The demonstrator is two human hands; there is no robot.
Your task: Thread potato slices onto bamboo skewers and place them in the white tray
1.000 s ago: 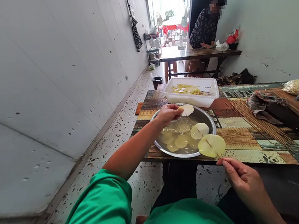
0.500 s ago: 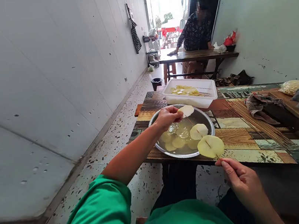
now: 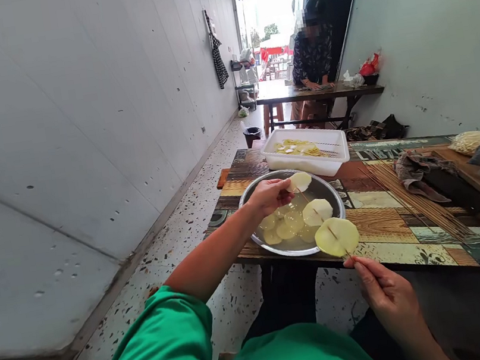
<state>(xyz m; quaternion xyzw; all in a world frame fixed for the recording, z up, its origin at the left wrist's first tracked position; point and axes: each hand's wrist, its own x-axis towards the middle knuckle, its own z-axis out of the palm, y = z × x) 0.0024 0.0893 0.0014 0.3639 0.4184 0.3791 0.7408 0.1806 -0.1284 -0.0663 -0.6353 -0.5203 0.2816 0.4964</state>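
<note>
My right hand (image 3: 385, 287) pinches the near end of a thin wooden skewer (image 3: 304, 197). Two round, pale yellow potato slices are threaded along it: a near slice (image 3: 337, 237) and a middle slice (image 3: 317, 212). At the far end, my left hand (image 3: 271, 194) grips a third potato slice (image 3: 300, 182) by its edge, at the skewer's tip. Below them stands a metal basin (image 3: 278, 252) of cloudy water, with several potato slices (image 3: 287, 227) lying in it. My left forearm and hand hide part of the basin.
Behind the basin, a white plastic tub (image 3: 305, 164) holds skewered slices. Loose skewers (image 3: 419, 201) and a crumpled cloth (image 3: 424, 173) lie at right on the patterned table (image 3: 376, 217). Across the room, a person (image 3: 313, 51) leans over another table (image 3: 344, 91).
My hands and the skewer have barely moved. The water's surface looks calmer. The person at the back has bent forward, with both hands now together on the far table.
</note>
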